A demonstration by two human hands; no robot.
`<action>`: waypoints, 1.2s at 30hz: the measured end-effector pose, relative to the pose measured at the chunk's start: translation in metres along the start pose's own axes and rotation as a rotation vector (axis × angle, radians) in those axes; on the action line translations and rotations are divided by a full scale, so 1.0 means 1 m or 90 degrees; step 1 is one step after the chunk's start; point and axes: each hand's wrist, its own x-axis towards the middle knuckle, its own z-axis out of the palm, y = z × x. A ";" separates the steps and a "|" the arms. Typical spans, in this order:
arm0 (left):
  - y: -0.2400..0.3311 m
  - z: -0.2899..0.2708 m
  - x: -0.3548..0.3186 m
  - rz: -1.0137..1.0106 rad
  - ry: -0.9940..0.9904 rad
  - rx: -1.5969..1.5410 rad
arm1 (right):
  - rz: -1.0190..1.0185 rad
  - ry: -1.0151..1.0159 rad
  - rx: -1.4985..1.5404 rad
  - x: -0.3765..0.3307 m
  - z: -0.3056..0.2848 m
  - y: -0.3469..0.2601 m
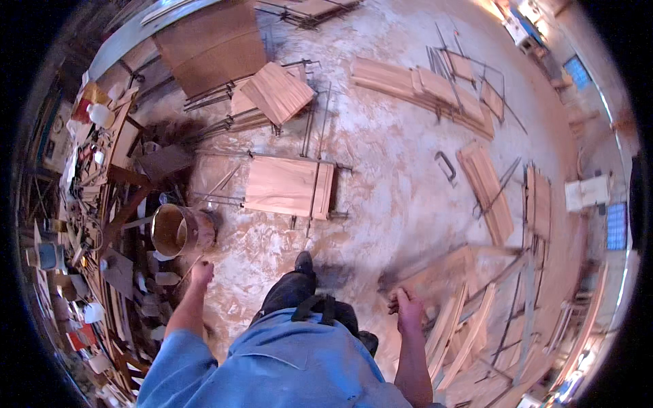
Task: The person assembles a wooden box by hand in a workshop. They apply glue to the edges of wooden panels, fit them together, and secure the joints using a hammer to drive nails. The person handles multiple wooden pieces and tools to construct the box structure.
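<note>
My left hand [202, 272] is closed around a thin stick [182, 281], beside a large round bucket [178, 231] with stained walls. Out to the right hangs my right hand [407, 309], its fingers curled in and no object showing in them. It is above the floor, near several long wooden strips [452, 330]. Ahead of my feet, a wooden panel [282, 185] lies on the floor with bar clamps [317, 190] across it.
A cluttered workbench [122, 156] runs along the left. Stacked panels [279, 92] lie far left, with more clamped boards [422, 88] at the far right. A C-clamp [445, 168] and a clamped panel [486, 194] are on the right floor.
</note>
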 end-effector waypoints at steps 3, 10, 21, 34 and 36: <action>-0.007 0.037 -0.033 -0.061 -0.056 -0.109 | 0.031 -0.089 -0.052 0.049 0.048 -0.036; -0.009 0.090 -0.103 -0.168 -0.057 -0.274 | 0.125 -0.260 -0.129 0.192 0.144 -0.123; 0.022 0.219 -0.275 -0.586 0.133 -0.403 | 0.153 -0.394 -0.221 0.549 0.357 -0.166; 0.110 0.331 -0.207 -0.682 0.037 -0.422 | 0.113 -0.309 -0.132 0.740 0.611 -0.157; 0.107 0.334 -0.200 -0.688 0.029 -0.420 | 0.168 -0.279 -0.072 0.760 0.631 -0.156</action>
